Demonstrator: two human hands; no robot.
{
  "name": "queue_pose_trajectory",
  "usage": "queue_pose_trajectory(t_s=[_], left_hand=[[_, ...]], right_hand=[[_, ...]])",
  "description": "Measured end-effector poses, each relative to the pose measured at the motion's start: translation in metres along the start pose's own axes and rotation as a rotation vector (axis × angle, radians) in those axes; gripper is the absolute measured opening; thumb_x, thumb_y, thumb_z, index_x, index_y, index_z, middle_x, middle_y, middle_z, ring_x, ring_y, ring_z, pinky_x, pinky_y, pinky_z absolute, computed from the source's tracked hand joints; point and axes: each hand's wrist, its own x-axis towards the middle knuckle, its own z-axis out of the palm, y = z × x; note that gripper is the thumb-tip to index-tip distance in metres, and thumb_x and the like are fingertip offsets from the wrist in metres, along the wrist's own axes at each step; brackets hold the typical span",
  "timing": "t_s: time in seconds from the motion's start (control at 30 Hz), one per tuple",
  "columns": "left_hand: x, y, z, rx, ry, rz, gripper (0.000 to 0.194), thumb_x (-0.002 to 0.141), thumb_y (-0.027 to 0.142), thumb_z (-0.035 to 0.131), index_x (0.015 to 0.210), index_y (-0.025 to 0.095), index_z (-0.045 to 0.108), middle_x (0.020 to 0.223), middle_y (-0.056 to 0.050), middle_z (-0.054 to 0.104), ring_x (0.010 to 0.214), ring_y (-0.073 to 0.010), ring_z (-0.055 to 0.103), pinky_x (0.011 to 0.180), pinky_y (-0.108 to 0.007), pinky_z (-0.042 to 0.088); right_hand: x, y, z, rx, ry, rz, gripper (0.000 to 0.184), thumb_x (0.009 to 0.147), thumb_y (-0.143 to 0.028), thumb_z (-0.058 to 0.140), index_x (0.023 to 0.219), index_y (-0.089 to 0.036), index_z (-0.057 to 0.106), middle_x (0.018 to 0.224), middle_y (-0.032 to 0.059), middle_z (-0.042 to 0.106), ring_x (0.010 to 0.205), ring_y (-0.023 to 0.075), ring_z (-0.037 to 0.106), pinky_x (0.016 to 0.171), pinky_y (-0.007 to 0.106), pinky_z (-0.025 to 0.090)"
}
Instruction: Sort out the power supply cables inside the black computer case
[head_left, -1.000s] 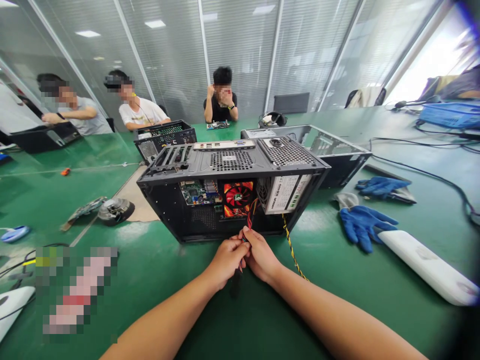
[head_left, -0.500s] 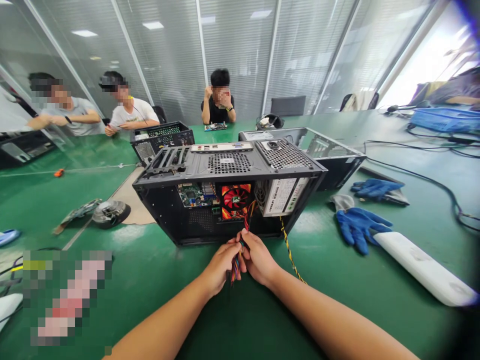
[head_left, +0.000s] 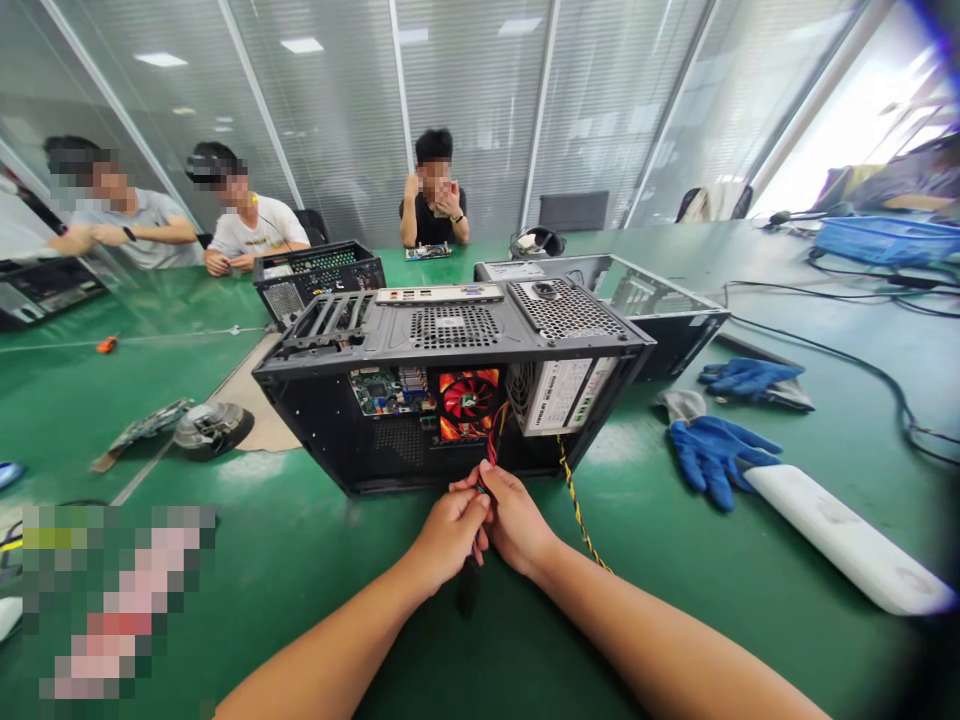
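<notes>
My left hand (head_left: 451, 528) and my right hand (head_left: 517, 515) meet in front of an open computer case (head_left: 315, 440), both closed around a bundle of power supply cables (head_left: 493, 440). The coloured wires run up from my fingers into the case, towards the power supply (head_left: 566, 397). Below my left hand hangs a dark, blurred end of the bundle. Inside the case sit a motherboard (head_left: 382, 390) and a red and yellow cooling fan (head_left: 469, 400). A yellow and black twisted cable (head_left: 574, 500) trails out onto the table.
Blue gloves (head_left: 709, 460) and a white power strip (head_left: 844, 535) lie to the right. At left are a round metal cooler (head_left: 215, 428) and a circuit board (head_left: 146, 432). Other cases (head_left: 675, 345) stand behind. Several people sit across the green table (head_left: 300, 575).
My left hand has shifted slightly and turned on the cable bundle, closing nearer to my right hand. The loose wire ends that fanned out below are now a dark hanging end.
</notes>
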Motion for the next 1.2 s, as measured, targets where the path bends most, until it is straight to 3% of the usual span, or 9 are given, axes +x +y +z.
queue_pose_trajectory(t_s=[0.23,0.4,0.67,0.9,1.0,1.2], left_hand=[[-0.0015,0.0044,-0.0065,-0.151,-0.075,-0.062,0.042,0.077,0.059,0.052,0.071,0.017,0.05,0.045,0.004,0.049,0.032,-0.0071,0.041,0.034,-0.018,0.029],[0.0002,0.0038,-0.0083,-0.076,-0.101,-0.03,0.04,0.079,0.055,0.051,0.07,0.016,0.053,0.044,0.005,0.047,0.033,-0.0068,0.038,0.036,-0.019,0.031],[0.0017,-0.0013,-0.0022,0.071,0.004,0.019,0.036,0.084,0.049,0.046,0.066,0.017,0.05,0.044,0.005,0.047,0.035,-0.0069,0.041,0.039,-0.019,0.034],[0.0,-0.0005,-0.0015,-0.014,-0.06,-0.028,0.042,0.081,0.058,0.045,0.072,0.018,0.049,0.046,0.005,0.05,0.034,-0.0089,0.046,0.036,-0.019,0.035],[-0.0015,0.0018,-0.0029,-0.027,-0.084,-0.041,0.042,0.081,0.058,0.046,0.074,0.017,0.051,0.047,0.004,0.052,0.034,-0.0086,0.047,0.037,-0.019,0.034],[-0.0012,0.0001,-0.002,0.057,0.026,0.014,0.036,0.084,0.049,0.047,0.068,0.017,0.051,0.044,0.005,0.048,0.034,-0.0066,0.039,0.038,-0.019,0.031]], right_hand=[[0.0,-0.0014,-0.0021,0.023,-0.024,0.021,0.028,0.083,-0.044,0.058,0.083,-0.016,0.059,0.068,0.0034,0.066,0.039,0.0137,0.056,0.028,0.023,0.043],[-0.0008,-0.0011,-0.0003,0.011,-0.04,-0.001,0.03,0.085,-0.045,0.056,0.085,-0.016,0.06,0.044,-0.0055,0.05,0.031,0.0112,0.047,0.029,0.022,0.043],[0.0004,-0.0004,0.0012,0.007,-0.01,-0.023,0.03,0.078,-0.046,0.064,0.078,-0.017,0.056,0.068,0.0003,0.063,0.04,0.011,0.054,0.028,0.02,0.042],[-0.0004,-0.0016,0.0,-0.013,0.024,-0.002,0.031,0.081,-0.047,0.061,0.076,-0.017,0.057,0.058,-0.0031,0.059,0.032,0.0058,0.043,0.029,0.018,0.039],[-0.0013,-0.0023,0.0008,0.002,0.021,-0.004,0.031,0.08,-0.047,0.063,0.077,-0.016,0.057,0.059,-0.0025,0.06,0.034,0.0066,0.045,0.029,0.018,0.041],[-0.0015,-0.0029,0.0016,0.028,-0.037,0.005,0.031,0.079,-0.048,0.063,0.077,-0.018,0.053,0.067,0.0004,0.065,0.039,0.0117,0.055,0.029,0.021,0.043]])
